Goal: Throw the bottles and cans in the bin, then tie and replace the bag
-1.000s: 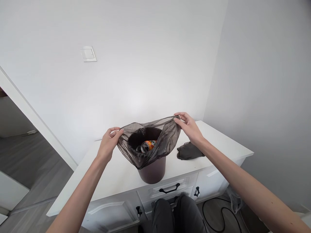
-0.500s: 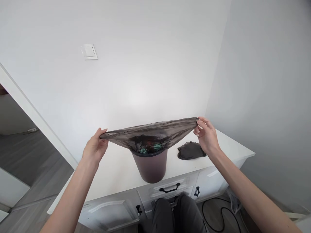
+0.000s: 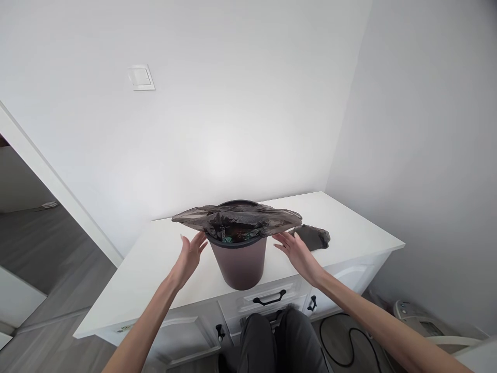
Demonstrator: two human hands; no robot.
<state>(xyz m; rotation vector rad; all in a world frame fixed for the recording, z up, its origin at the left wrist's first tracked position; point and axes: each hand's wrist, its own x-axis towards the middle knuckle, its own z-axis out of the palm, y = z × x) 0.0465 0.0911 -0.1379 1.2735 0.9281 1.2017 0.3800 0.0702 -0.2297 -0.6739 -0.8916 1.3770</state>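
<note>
A purple-brown trash bin (image 3: 241, 267) with a dark rim stands upright on the white cabinet top. Its thin dark garbage bag (image 3: 279, 220) lies slack across the opening, the ends spreading past the rim on both sides. Inside, dark crumpled plastic with green bits shows. My left hand (image 3: 190, 256) is by the bin's left side just below the rim, fingers apart and holding nothing. On the other side my right hand (image 3: 297, 254) has its fingers stretched out under the bag's right end, also holding nothing. Behind it lies a folded dark garbage bag (image 3: 314, 237).
The white cabinet (image 3: 361, 233) has drawers and doors with black handles (image 3: 269, 298), close to my knees (image 3: 277, 342). A light switch (image 3: 142, 77) is on the wall behind. A black cable (image 3: 353, 344) lies on the floor at right, near a grey-white appliance (image 3: 417, 321).
Both hands have let go of the stretched bag and moved inward and down to the bin's sides. The bag has dropped slack over the rim.
</note>
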